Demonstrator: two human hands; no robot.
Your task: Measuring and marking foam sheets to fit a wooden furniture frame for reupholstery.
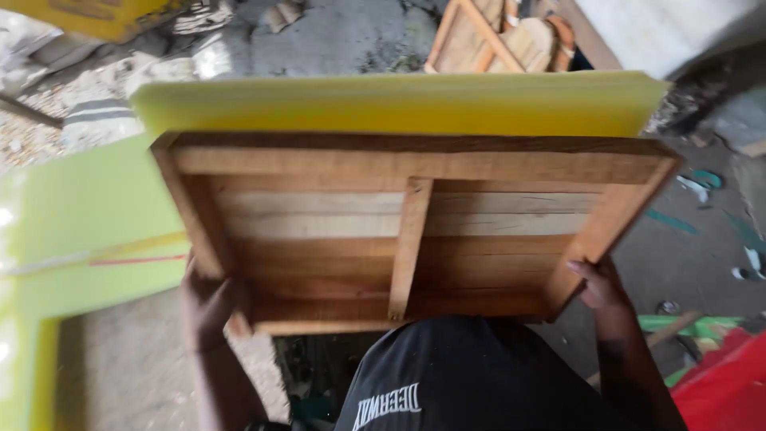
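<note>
1. Head view, surroundings: a yellow-green board (399, 104) stands directly behind the far edge of the wooden frame panel (411, 231). A second yellow-green sheet (88, 223) lies to the left, marked with a red line. Beyond the board, a wooden chair frame (499, 36) rests on the grey rubble-strewn ground (335, 36). A red object (726, 387) and green scraps lie at lower right.
2. Head view, obstructions: the person's black shirt (471, 375) covers the near middle edge of the wooden frame panel. The panel hides most of the ground beneath it.
3. Head view, panel position: the wooden frame panel is held up in front of the body, tilted, underside showing, with a central cross-brace running front to back.
4. Head view, left hand (209, 307): closed around the near-left corner of the panel, fingers wrapped under the side rail.
5. Head view, right hand (600, 289): clamped on the near-right corner, fingers over the rail's edge.
</note>
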